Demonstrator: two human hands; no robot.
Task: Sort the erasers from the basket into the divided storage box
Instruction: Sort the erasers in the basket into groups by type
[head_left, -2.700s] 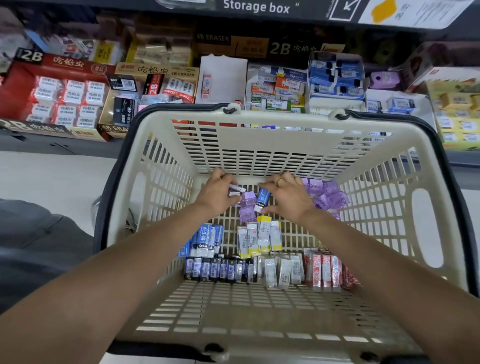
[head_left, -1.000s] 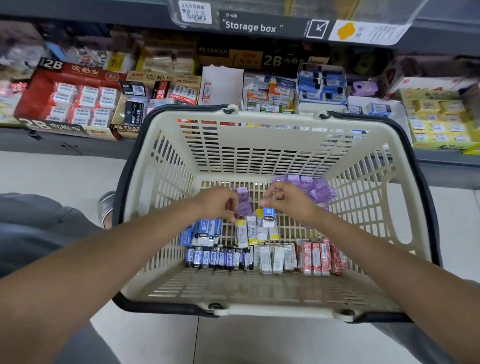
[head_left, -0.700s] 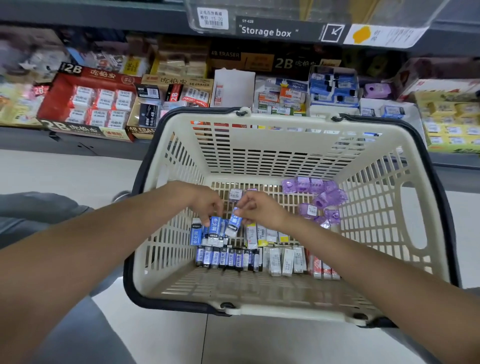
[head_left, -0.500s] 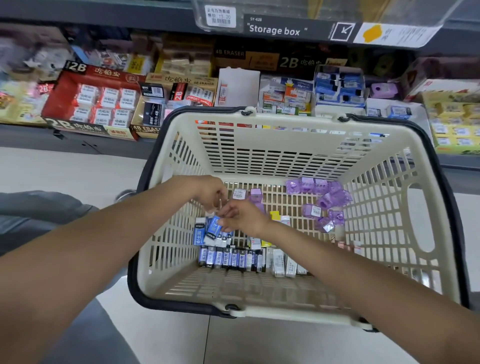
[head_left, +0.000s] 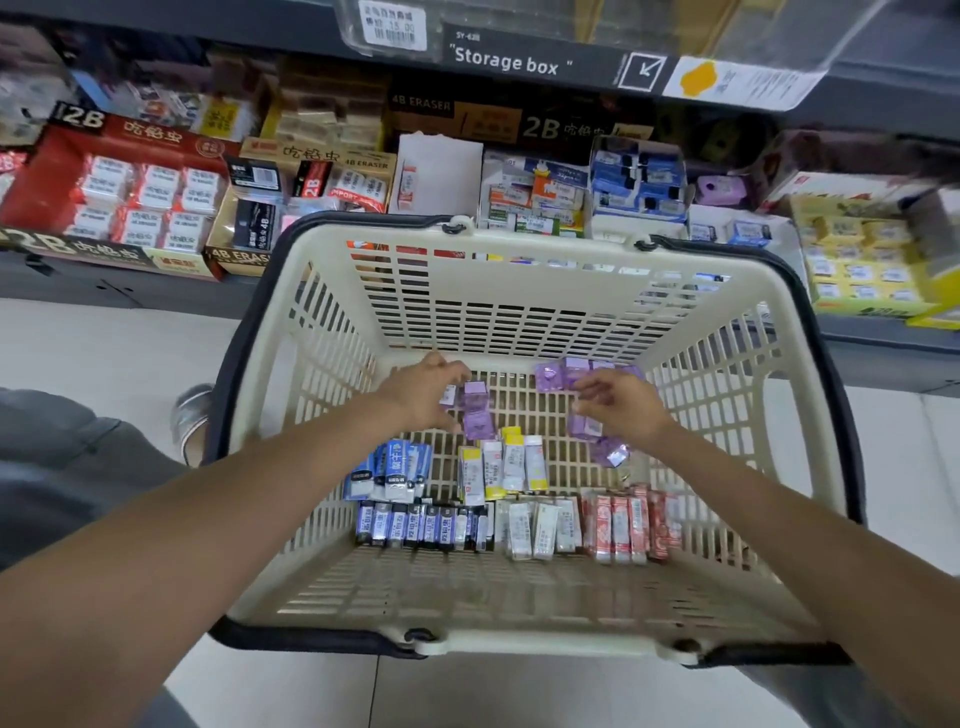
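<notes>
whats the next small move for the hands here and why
Probably close the left hand on the two purple erasers beside its fingers and slide them toward the purple cluster under the right hand. The blue, yellow-and-white and red erasers already lie grouped in the basket; purple remains split.

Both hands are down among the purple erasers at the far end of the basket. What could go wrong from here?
1. The left hand and right hand reach for separate clusters of purple erasers; loose ones could scatter further.
2. A forearm could brush the tidy rows of blue erasers and red erasers near the basket front, undoing the grouping.
3. Small erasers might catch in the slotted floor.
</notes>
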